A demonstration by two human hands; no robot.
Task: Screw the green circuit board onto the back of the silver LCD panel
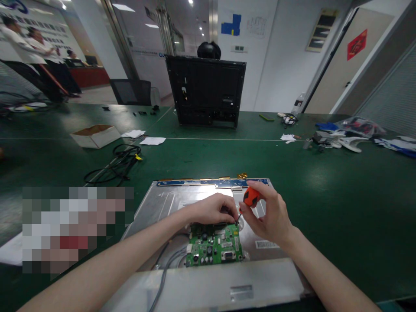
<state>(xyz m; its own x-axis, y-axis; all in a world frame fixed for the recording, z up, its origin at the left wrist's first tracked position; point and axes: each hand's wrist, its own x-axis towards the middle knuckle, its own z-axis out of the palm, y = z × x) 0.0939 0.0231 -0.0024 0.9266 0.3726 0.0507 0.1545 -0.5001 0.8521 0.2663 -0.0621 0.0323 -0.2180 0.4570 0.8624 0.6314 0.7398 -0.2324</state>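
Note:
A silver metal panel [169,201], the back of a flat screen, lies face down on the green table in front of me. A green circuit board [215,248] sits on its near middle, with grey cables [169,262] running off to the left. My right hand [271,216] is closed round a screwdriver with an orange handle [251,197]; its tip points down at the board's far right corner. My left hand [212,210] rests curled on the board's far edge, fingertips pinched beside the screwdriver tip; what they hold is hidden.
A black computer case [206,91] stands upright at the far middle. A shallow cardboard box [95,135], papers and a coil of black cable [118,164] lie left. Tools and bags [351,134] are at the far right. A blurred patch covers the near left.

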